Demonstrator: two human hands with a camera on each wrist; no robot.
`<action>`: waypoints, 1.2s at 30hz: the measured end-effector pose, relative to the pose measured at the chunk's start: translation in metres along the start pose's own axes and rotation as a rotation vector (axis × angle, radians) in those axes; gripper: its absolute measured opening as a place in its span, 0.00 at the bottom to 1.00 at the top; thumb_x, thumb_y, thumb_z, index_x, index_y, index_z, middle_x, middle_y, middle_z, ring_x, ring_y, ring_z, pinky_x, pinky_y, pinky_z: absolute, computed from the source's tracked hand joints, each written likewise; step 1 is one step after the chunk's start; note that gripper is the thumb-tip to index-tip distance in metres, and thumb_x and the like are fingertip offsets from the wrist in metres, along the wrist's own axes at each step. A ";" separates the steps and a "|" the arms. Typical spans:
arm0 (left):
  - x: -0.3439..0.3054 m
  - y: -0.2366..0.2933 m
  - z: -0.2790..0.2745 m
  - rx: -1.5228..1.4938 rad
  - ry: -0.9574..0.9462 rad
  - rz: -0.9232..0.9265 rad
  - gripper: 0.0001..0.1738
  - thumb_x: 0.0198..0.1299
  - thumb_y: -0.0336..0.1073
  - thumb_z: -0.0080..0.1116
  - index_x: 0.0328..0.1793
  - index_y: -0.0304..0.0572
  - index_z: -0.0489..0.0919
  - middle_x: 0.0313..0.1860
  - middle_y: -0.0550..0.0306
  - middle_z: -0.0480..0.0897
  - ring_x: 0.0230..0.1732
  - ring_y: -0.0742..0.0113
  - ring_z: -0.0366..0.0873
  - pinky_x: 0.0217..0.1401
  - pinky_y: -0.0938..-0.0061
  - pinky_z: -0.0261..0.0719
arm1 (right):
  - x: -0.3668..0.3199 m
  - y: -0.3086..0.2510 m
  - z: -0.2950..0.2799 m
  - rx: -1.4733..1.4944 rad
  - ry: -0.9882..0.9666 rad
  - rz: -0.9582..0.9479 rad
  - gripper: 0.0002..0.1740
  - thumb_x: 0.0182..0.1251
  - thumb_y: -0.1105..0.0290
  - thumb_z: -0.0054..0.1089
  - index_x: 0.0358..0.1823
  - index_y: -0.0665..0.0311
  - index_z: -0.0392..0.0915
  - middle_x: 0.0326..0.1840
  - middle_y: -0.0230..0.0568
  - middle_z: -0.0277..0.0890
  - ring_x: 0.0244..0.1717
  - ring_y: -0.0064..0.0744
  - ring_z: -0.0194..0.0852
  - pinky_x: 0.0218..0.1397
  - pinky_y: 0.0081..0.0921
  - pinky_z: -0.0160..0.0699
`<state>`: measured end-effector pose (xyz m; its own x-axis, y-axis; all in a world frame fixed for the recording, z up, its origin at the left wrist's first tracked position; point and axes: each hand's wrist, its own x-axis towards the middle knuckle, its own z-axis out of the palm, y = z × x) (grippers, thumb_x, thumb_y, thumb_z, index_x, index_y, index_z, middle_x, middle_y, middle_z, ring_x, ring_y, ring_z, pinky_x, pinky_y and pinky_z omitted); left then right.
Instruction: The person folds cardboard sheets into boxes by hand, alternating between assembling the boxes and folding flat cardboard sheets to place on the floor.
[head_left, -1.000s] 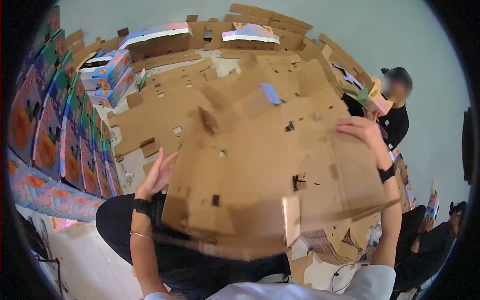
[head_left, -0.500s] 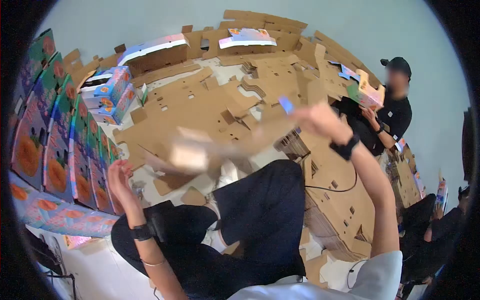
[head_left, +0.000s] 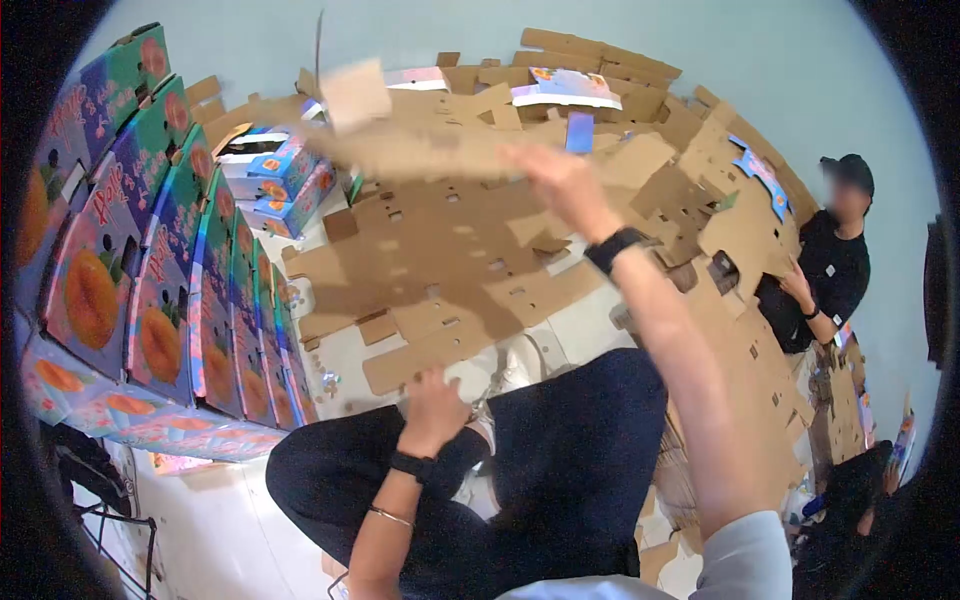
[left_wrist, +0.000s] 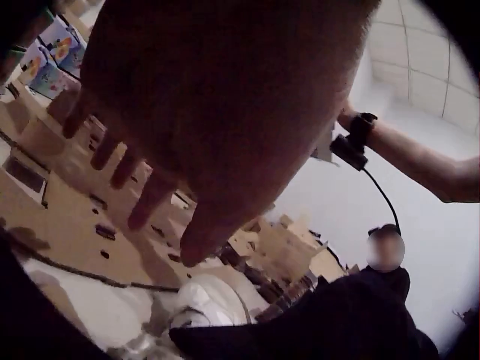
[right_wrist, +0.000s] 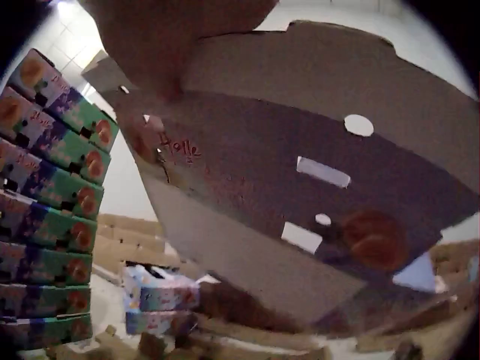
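Printed cardboard sheet (right_wrist: 255,142), swung up from over the lap (head_left: 570,430), now beyond right hand's (head_left: 572,192) fingers, which pinch its edge, bearing it alone. Left hand (head_left: 434,410) empty, fingers apart.

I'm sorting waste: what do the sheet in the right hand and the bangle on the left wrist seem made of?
The sheet looks like dull-finished cardboard, with punched holes and a printed face. The bangle is probably polished metal, from its thin, silvery glint, though coated plastic is possible.
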<state>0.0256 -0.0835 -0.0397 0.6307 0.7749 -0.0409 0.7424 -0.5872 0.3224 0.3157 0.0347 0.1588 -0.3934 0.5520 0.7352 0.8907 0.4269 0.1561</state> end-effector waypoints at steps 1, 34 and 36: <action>-0.002 0.004 -0.004 -0.023 -0.052 0.080 0.29 0.52 0.49 0.61 0.57 0.40 0.76 0.65 0.40 0.67 0.67 0.44 0.59 0.68 0.46 0.56 | -0.022 -0.007 0.022 0.034 -0.061 0.023 0.25 0.53 0.78 0.54 0.54 0.50 0.78 0.49 0.39 0.80 0.45 0.41 0.80 0.46 0.33 0.81; -0.012 0.003 0.028 -0.044 -0.006 0.145 0.23 0.57 0.45 0.56 0.55 0.40 0.76 0.45 0.42 0.77 0.54 0.44 0.72 0.63 0.50 0.60 | -0.056 0.058 0.060 -0.179 -0.023 0.385 0.20 0.64 0.70 0.53 0.57 0.44 0.76 0.28 0.49 0.79 0.26 0.51 0.77 0.30 0.42 0.77; -0.010 0.004 0.027 -0.007 -0.042 0.132 0.22 0.58 0.45 0.55 0.56 0.40 0.76 0.46 0.42 0.77 0.54 0.44 0.72 0.63 0.50 0.61 | -0.040 0.073 0.044 -0.215 -0.037 0.477 0.19 0.66 0.66 0.53 0.59 0.46 0.75 0.26 0.53 0.77 0.26 0.53 0.76 0.29 0.43 0.75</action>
<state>0.0281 -0.0998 -0.0638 0.7318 0.6805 -0.0368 0.6507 -0.6817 0.3346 0.3870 0.0750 0.1116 0.0632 0.6758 0.7344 0.9979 -0.0330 -0.0556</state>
